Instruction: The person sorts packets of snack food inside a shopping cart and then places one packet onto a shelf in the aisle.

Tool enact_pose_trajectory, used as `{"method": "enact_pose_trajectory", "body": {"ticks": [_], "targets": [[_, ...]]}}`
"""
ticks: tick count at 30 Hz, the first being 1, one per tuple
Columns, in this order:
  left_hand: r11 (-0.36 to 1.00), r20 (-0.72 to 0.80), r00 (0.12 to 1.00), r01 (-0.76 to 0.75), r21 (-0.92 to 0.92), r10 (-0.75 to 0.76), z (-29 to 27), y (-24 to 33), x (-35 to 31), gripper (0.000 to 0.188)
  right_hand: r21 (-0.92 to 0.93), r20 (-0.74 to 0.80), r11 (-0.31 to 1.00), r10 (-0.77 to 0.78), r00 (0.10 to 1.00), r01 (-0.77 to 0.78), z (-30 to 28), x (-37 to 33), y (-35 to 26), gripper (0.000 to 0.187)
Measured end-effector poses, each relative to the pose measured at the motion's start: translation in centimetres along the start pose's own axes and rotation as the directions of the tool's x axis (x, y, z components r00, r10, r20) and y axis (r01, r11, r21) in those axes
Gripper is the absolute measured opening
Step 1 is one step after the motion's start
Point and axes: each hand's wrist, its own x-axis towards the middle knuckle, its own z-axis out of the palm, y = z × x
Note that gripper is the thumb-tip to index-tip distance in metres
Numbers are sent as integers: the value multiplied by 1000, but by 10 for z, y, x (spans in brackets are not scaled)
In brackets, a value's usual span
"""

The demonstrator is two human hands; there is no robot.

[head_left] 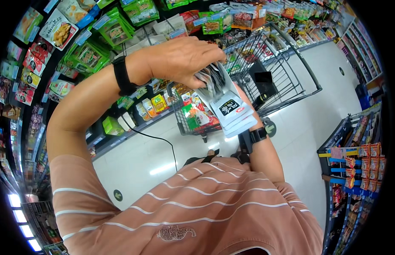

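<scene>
A stack of white-and-grey snack pouches [230, 107] with dark labels is held up in front of my chest, tilted, its faces toward me. My left hand [184, 59] is curled over the top end, thumb on the near side and fingers across the far side. From the lower right, my right hand [244, 97] comes up behind the stack and holds it along its right edge; most of its fingers are hidden by the pouches. Just beyond stands a grey wire shopping cart [286, 100], with colourful packets [198, 114] inside its near left part.
Shelves of hanging green snack bags [113, 29] curve along the left and far side, with small upright packages [158, 103] below. A dark phone-like device [263, 78] is on the cart. A dark cable [157, 138] hangs nearby. At right stands a display rack [354, 163].
</scene>
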Motion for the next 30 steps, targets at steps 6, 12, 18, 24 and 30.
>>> {"method": "enact_pose_trajectory", "body": {"ticks": [6, 12, 18, 24, 30], "targets": [[990, -40, 992, 114, -80, -117, 5, -2, 1, 58, -124, 55, 983, -130, 990, 136, -23, 6, 8, 40], [986, 13, 993, 115, -119, -114, 9, -11, -5, 54, -98, -37, 994, -59, 998, 55, -36, 16, 4, 50], [984, 50, 986, 162, -73, -159, 11, -5, 4, 48, 227, 214, 973, 0, 977, -50, 4, 4, 1, 42], [964, -35, 968, 244, -107, -249, 11, 0, 16, 49, -64, 83, 980, -181, 980, 186, -6, 8, 3, 42], [857, -24, 871, 477, -193, -490, 15, 4, 19, 55, -50, -142, 971, -239, 961, 234, -2, 15, 11, 44]]}}
